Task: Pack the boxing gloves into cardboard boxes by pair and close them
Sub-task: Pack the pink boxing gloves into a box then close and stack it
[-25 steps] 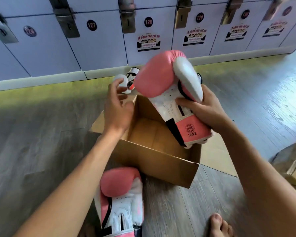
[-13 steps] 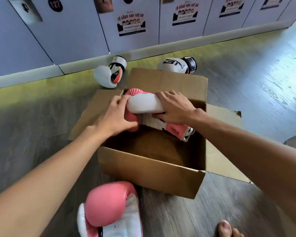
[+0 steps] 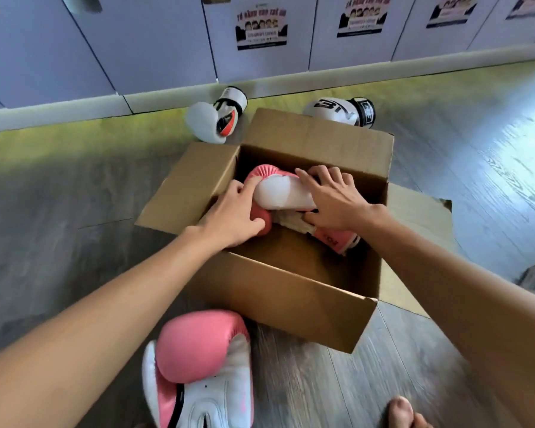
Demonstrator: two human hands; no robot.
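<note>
Both my hands are down in the cardboard box (image 3: pixel 291 291) right now; my left hand (image 3: pixel 232 216) has its fingers bent over the padded end of the pink glove (image 3: pixel 278 193) with the thumb tucked under it, so that one's clamped on the glove; my right hand (image 3: pixel 337 208) lies on top with the fingers spread apart and fairly straight, pressing down on the white thumb part, thumb against the glove's palm side.

The glove sits inside the box toward its far wall, lying on its side directly under my fingers, with the cuff poking out past my right wrist; the box flaps are all open, one just left of my left knuckles.

The second pink glove (image 3: pixel 198 344) is out on the floor (image 3: pixel 59 211), back under my left forearm and just outside the box's near wall; well past my fingertips, beyond the box, there are two white gloves (image 3: pixel 209 122) (image 3: pixel 340 111) lying near the lockers (image 3: pixel 155 41); my bare toes (image 3: pixel 400 410) show at the bottom, below my right arm.
</note>
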